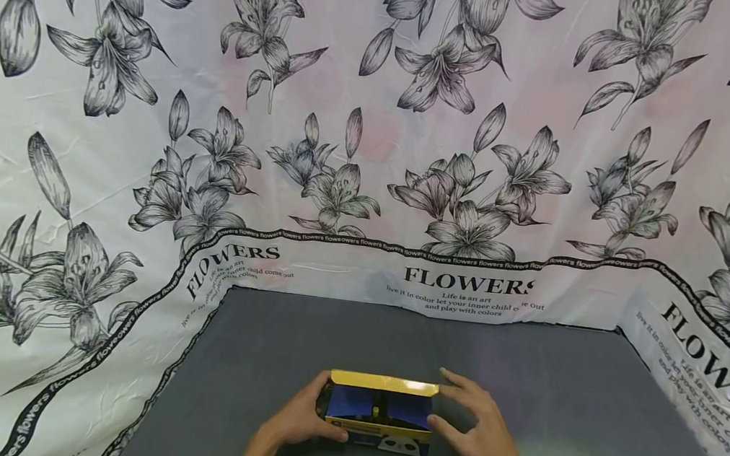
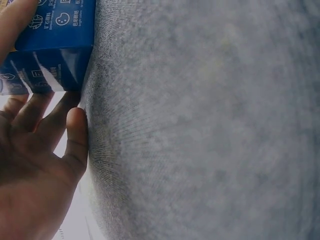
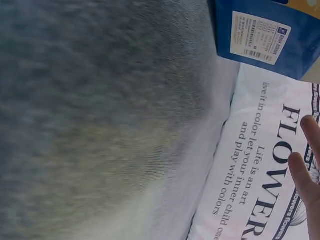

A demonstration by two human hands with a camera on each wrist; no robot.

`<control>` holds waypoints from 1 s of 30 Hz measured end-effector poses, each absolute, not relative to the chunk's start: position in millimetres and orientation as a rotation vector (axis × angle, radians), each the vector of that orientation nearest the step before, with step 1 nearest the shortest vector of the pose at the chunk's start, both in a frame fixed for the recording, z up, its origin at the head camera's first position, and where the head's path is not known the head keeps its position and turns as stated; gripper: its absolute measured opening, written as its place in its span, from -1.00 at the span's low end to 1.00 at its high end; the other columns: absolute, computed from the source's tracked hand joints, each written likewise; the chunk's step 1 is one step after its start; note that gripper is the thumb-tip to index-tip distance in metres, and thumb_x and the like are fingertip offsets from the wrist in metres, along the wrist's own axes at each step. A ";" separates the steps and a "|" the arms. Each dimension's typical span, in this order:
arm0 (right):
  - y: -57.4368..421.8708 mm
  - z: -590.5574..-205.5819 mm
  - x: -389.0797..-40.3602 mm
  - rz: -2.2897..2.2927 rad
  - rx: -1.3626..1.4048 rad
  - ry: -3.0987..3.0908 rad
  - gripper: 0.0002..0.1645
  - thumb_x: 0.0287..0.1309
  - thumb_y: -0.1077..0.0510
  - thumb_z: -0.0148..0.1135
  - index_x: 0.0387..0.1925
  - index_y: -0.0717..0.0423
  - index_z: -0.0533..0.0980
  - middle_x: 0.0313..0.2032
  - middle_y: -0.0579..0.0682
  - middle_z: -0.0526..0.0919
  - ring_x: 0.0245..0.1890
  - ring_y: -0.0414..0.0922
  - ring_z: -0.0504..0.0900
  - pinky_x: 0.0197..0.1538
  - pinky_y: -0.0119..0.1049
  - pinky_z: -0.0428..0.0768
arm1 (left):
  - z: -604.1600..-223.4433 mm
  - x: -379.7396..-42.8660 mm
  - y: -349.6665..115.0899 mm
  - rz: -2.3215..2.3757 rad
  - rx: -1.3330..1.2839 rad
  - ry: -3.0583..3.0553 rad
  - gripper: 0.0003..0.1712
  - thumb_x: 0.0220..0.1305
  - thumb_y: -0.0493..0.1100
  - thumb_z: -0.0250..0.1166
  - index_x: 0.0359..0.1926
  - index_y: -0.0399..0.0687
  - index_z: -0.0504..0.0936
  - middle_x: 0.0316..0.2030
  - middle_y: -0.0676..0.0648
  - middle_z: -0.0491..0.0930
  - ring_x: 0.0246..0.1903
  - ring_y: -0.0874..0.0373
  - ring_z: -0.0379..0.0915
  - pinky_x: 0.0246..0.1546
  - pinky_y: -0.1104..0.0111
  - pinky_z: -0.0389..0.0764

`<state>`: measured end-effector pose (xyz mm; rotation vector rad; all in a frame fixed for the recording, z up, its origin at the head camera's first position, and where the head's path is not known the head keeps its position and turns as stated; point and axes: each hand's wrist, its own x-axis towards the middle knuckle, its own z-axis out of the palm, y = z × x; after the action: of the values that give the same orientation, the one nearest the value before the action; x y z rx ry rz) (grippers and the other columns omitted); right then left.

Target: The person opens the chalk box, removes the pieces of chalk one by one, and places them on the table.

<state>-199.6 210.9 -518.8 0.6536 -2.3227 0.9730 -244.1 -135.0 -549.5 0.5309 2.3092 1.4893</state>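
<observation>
Far left in the head view we see the flower-print sheet (image 1: 102,183), b&w lilies, hung as a backdrop & running round three sides of the grey mat (image 1: 250,348). The word FLOWERS is printed along its lower band.

Next, near the front edge of the mat, our left hand (image 1: 299,419) holds the box (image 1: 380,412) at its left end: fingers curled round that side, thumb along the lower front edge. In the left wrist view the hand (image 2: 37,165) lies low beside the box (image 2: 55,40), fingers (image 2: 76,137) fairly straight & close together there, tips at the box's underside.

The box sits on the mat, center-front, btwn both hands. Blue w/ a yellow flap up at the back edge; the top is open & something small and yellow shows inside, too small to tell what. The right wrist view shows a white label on a blue face of the box (image 3: 260,37).

Right of the box, our right hand (image 1: 474,426) has fingers spread apart & mostly straight, tips at the flap's right corner, thumb touching the box's right end. Not clamped on it. In the right wrist view only two fingertips (image 3: 300,172) show, against the printed sheet (image 3: 255,165).
</observation>
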 end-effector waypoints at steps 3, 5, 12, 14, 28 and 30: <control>208.6 -515.0 -208.0 0.950 0.674 -2.290 -0.42 -0.21 0.15 0.66 -0.02 -0.13 0.71 0.18 0.12 0.66 0.09 0.08 0.64 -0.02 0.22 0.53 | -549.0 -245.0 -135.9 1.434 0.504 2.356 0.20 -0.02 0.06 0.63 0.54 0.03 0.13 0.51 -0.27 0.17 0.46 -0.33 0.17 0.24 -0.24 0.39; 207.2 -512.3 -214.7 0.944 0.695 -2.274 -0.44 -0.21 0.18 0.65 -0.04 -0.08 0.71 0.19 0.15 0.65 0.09 0.11 0.63 -0.01 0.25 0.52 | -548.7 -246.1 -136.2 1.414 0.504 2.374 0.20 -0.04 0.07 0.64 0.53 0.03 0.15 0.50 -0.27 0.21 0.45 -0.32 0.20 0.24 -0.24 0.38; 202.0 -507.2 -233.1 0.925 0.730 -2.280 -0.44 -0.15 0.20 0.63 0.01 -0.03 0.71 0.26 0.21 0.59 0.13 0.23 0.62 0.02 0.39 0.47 | -549.6 -249.5 -135.8 1.455 0.549 2.332 0.10 -0.03 -0.01 0.64 0.48 0.08 0.22 0.34 -0.14 0.40 0.26 -0.10 0.43 0.13 -0.03 0.51; 200.4 -507.6 -236.4 0.931 0.721 -2.291 -0.43 -0.12 0.21 0.62 0.04 -0.04 0.70 0.27 0.22 0.57 0.14 0.24 0.62 0.03 0.39 0.46 | -550.2 -249.5 -135.7 1.466 0.551 2.313 0.09 -0.02 -0.02 0.64 0.47 0.09 0.22 0.32 -0.12 0.41 0.25 -0.08 0.44 0.13 0.00 0.51; 200.1 -522.2 -260.5 0.952 0.679 -2.314 -0.41 -0.05 0.30 0.56 0.11 0.04 0.68 0.25 0.32 0.56 0.14 0.32 0.61 0.02 0.39 0.52 | -552.4 -249.5 -136.3 1.546 0.559 2.214 0.00 0.03 -0.09 0.61 0.43 0.06 0.25 0.29 -0.12 0.43 0.28 -0.06 0.41 0.16 0.07 0.51; 200.7 -525.4 -262.5 0.988 0.673 -2.327 -0.42 -0.01 0.29 0.54 0.12 0.05 0.67 0.23 0.31 0.57 0.14 0.33 0.62 0.02 0.37 0.54 | -552.5 -249.7 -136.3 1.547 0.564 2.217 0.00 0.03 -0.08 0.61 0.43 0.06 0.24 0.28 -0.12 0.43 0.28 -0.06 0.41 0.17 0.07 0.50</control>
<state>-262.5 200.7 -525.4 0.6733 -2.3273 0.9882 -249.7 -136.3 -552.5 0.5638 2.2171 1.5465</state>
